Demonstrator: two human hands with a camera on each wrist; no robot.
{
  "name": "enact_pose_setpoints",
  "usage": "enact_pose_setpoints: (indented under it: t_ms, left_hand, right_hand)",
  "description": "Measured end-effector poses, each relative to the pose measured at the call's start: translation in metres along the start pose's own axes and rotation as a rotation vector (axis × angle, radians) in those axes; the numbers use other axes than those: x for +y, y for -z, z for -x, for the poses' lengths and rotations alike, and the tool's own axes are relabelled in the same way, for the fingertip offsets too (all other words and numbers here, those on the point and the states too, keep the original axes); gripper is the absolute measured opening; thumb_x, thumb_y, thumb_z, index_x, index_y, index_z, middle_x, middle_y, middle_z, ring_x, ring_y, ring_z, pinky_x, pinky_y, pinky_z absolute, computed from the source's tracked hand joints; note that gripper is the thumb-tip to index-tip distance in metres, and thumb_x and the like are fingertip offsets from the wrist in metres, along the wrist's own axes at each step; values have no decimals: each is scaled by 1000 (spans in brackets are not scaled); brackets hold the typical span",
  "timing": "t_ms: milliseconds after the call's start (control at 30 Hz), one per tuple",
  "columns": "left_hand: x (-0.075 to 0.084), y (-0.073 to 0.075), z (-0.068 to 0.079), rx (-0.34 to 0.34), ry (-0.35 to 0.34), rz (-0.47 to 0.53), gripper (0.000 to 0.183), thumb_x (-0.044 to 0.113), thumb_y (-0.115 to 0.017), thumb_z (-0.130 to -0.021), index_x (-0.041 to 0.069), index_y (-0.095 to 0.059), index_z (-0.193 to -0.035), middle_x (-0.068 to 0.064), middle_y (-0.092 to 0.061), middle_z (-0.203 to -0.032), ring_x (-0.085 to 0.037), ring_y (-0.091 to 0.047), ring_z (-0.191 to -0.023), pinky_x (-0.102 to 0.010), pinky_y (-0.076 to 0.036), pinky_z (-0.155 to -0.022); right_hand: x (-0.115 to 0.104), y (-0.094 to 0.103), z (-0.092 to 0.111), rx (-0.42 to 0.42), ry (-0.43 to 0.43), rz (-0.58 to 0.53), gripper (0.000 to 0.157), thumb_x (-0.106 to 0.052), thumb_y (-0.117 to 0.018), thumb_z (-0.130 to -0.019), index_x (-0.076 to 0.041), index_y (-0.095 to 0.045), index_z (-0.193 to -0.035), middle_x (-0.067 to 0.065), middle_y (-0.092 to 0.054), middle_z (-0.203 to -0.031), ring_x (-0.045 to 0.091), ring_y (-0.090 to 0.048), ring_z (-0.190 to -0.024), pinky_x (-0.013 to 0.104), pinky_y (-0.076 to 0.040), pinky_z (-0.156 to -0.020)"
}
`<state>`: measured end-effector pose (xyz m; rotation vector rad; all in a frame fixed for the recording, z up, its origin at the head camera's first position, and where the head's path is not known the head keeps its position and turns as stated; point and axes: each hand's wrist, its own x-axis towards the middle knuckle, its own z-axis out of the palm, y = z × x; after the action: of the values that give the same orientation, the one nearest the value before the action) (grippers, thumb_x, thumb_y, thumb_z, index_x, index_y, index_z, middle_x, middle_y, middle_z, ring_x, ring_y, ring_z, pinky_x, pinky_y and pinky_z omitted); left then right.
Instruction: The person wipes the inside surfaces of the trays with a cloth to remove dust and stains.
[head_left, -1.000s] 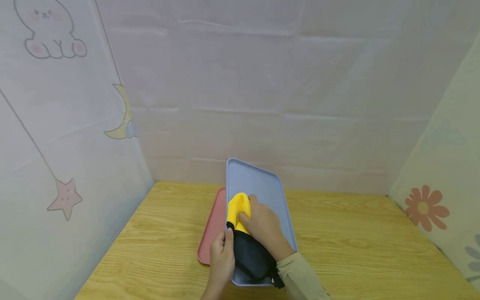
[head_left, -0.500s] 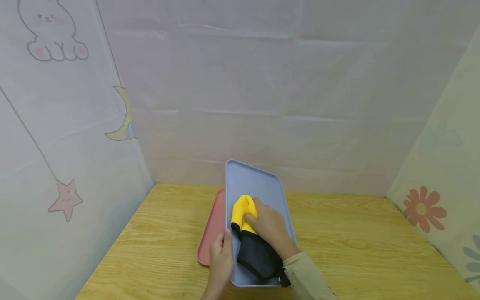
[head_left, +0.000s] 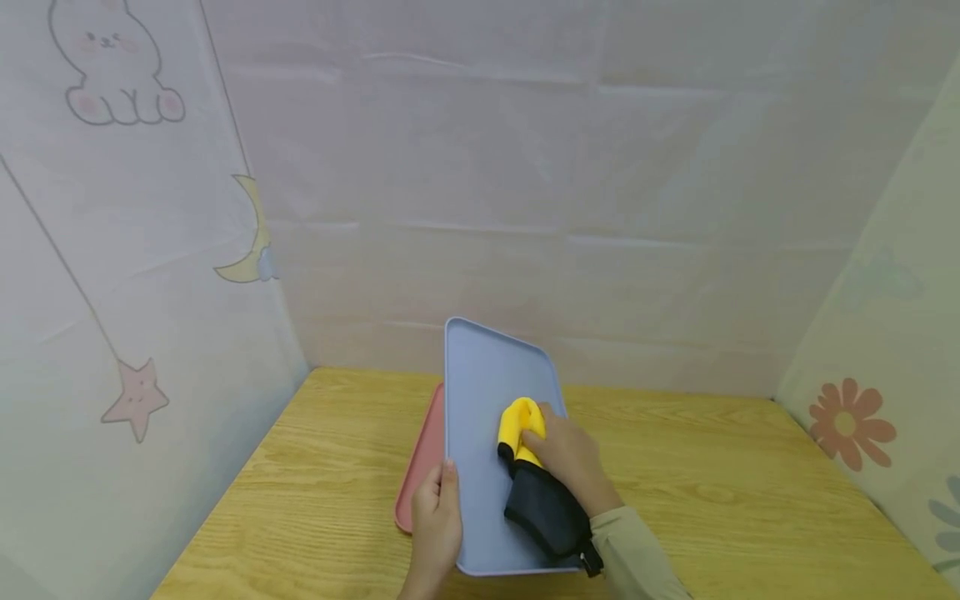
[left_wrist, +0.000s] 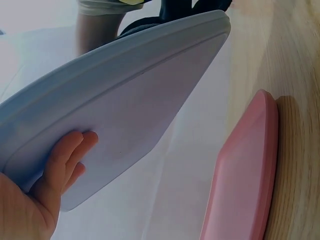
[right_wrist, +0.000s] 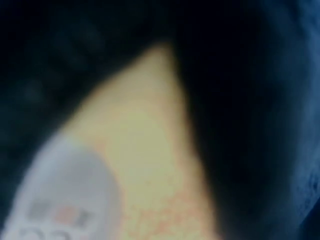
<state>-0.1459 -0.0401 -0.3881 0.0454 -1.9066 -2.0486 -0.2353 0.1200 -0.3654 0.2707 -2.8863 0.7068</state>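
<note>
A light blue tray [head_left: 483, 400] stands tilted up over the table. My left hand [head_left: 437, 517] holds its left edge, thumb on the rim; in the left wrist view the fingers [left_wrist: 65, 160] spread across the tray's underside. My right hand [head_left: 573, 458] grips the yellow part of a soft yellow-and-black fabric item [head_left: 550, 510], which lies over the tray's lower right in the head view. A short black strap hangs from its lower end. Blurred yellow and black, plus a pale tag [right_wrist: 70, 185] with print, fill the right wrist view.
Behind the blue tray, to its left, a pink tray [head_left: 423, 467] lies on the wooden table [head_left: 300, 500]. Printed cloth walls [head_left: 480, 208] enclose the table at the back and both sides.
My right hand has moved right with the yellow-and-black fabric item, from the tray's left edge to its right side. The left hand and blue tray have shifted slightly left.
</note>
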Motion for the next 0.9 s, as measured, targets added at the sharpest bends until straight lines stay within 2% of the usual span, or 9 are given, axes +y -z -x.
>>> enact_pose_setpoints:
  t_ms: [267,400,667,900]
  left_hand:
    - [-1,1,-2,43,-36,-7,31,14,-37,-97,-10,-57,-99,-15,-62,-79,-15,-58,-66,-27,-47,-58]
    - [1,1,-3,55,-21,12,31,14,-37,-97,-10,-57,-99,-15,-61,-77,-15,-57,-64,-28,-47,-56]
    - [3,2,-3,66,-32,-3,31,14,-38,-97,-10,-58,-97,-14,-60,-74,-14,-56,-61,-27,-46,-54]
    - [3,2,-3,64,-34,-32,30,13,-38,-96,-9,-58,-95,-12,-59,-72,-12,-54,-61,-27,-46,-55]
  right_hand:
    - [25,-5,-3,3,-48,8,36,-24,-54,-80,-1,-51,-108,4,-43,-65,19,-41,-56,27,-28,-49]
    - [34,-6,-3,-7,-79,39,42,-26,-54,-81,-1,-50,-115,7,-48,-70,21,-44,-59,29,-30,-50]
    - [39,-5,-1,-36,-107,48,46,-28,-53,-83,-1,-47,-120,9,-50,-71,23,-45,-59,31,-32,-50]
    - [40,-8,-1,-35,-110,32,46,-29,-52,-82,-1,-47,-118,9,-50,-71,22,-45,-60,31,-31,-49]
